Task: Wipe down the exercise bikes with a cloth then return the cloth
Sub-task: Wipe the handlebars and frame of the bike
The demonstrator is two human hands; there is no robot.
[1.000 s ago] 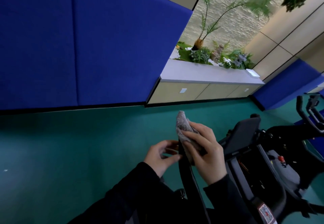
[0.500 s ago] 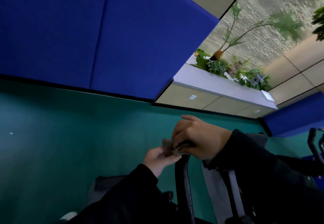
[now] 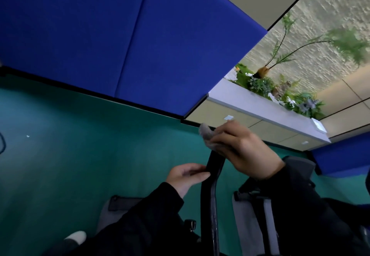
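A black handlebar (image 3: pixel 210 191) of an exercise bike rises from the bottom edge to mid-frame. My right hand (image 3: pixel 240 151) grips a grey cloth (image 3: pixel 206 133) wrapped over the bar's top end, so the tip is hidden. My left hand (image 3: pixel 186 175) sits just left of the bar, a little lower, with its fingertips touching the bar's side and nothing held in it. Grey and black bike parts (image 3: pixel 250 215) show to the right of the bar, partly behind my right sleeve.
Green floor (image 3: pixel 80 155) spreads to the left and ahead. Blue padded wall panels (image 3: pixel 120 35) stand behind it. A low beige cabinet with a white top (image 3: pixel 260 105) carries plants (image 3: pixel 280 87) at the right. My shoe (image 3: pixel 76 237) shows at bottom left.
My right hand has lifted with the cloth to the bar's top end. My left hand let go of the cloth and now touches the bar lower down. The view tilted further.
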